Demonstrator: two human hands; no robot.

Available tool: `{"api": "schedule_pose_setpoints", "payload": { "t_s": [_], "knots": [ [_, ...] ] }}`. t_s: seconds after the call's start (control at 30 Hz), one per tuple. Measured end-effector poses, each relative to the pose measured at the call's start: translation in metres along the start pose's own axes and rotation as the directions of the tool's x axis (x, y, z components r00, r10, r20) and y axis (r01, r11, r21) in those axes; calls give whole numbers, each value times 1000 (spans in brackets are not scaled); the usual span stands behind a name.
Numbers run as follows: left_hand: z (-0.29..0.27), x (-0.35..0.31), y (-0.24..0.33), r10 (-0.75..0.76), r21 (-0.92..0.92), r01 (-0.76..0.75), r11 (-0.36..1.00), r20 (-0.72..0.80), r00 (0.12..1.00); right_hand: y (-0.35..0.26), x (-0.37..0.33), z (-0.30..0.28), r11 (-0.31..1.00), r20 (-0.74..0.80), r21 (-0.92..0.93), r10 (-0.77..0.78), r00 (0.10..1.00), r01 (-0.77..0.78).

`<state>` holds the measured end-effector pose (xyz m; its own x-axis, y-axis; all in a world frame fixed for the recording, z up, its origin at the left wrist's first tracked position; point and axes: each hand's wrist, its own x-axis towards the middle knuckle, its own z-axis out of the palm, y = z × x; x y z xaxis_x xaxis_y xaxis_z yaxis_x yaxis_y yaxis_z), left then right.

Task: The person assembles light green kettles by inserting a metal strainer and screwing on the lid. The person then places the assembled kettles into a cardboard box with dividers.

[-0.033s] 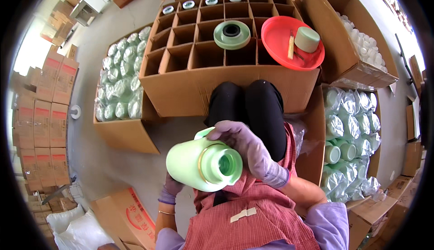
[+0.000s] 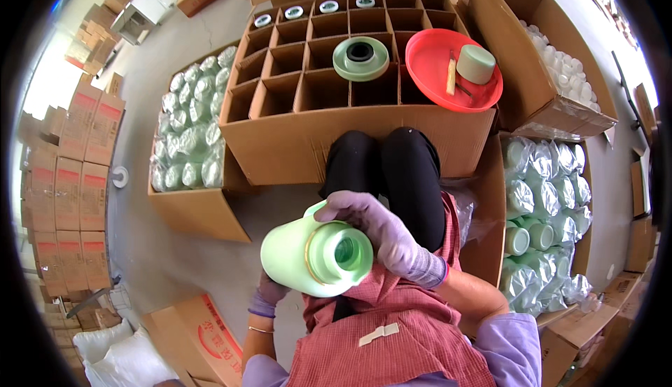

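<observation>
The mint-green insulated jug was in front of you, above your lap, tilted on its side with its open mouth facing your right. Your gloved right hand grasped it from above, fingers curled over by the handle. Your gloved left hand was at its underside, mostly hidden, so how those fingers closed could not be told. The jug looked stiff and probably fairly light, its smooth shell likely somewhat slippery and, if glass-lined, fragile; the handle and the broad body below the gold band seemed the surest holds.

Beyond your knees stood the divided carton, with four small round lids in its back row. Across its dividers sat a green dish bearing a black ring, and a red basin containing a green cup and a wooden-handled tool. The left carton held plastic-wrapped green vessels; the right carton held more, some ends unwrapped. White plastic pieces filled part of the tall carton at upper right.
</observation>
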<state>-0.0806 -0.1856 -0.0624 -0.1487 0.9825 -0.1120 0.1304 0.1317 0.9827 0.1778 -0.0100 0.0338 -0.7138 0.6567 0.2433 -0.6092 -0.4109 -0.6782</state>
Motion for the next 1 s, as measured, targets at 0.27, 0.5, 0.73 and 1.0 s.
{"api": "schedule_pose_setpoints", "payload": {
  "t_s": [0.27,0.5,0.73,1.0],
  "knots": [
    [-30,8,-80,75,404,-185,896,273,959,-8,19,-7,594,302,-735,-145,942,327],
    [2,26,-66,178,248,-201,948,109,978,-18,33,11,566,142,-779,-257,956,268],
    [-28,119,69,69,81,-77,994,99,993,-19,-1,-27,337,171,-893,-361,917,299],
    [81,182,208,-3,607,-539,584,665,746,-117,22,-77,-36,229,-973,-102,968,226]
  ]
}}
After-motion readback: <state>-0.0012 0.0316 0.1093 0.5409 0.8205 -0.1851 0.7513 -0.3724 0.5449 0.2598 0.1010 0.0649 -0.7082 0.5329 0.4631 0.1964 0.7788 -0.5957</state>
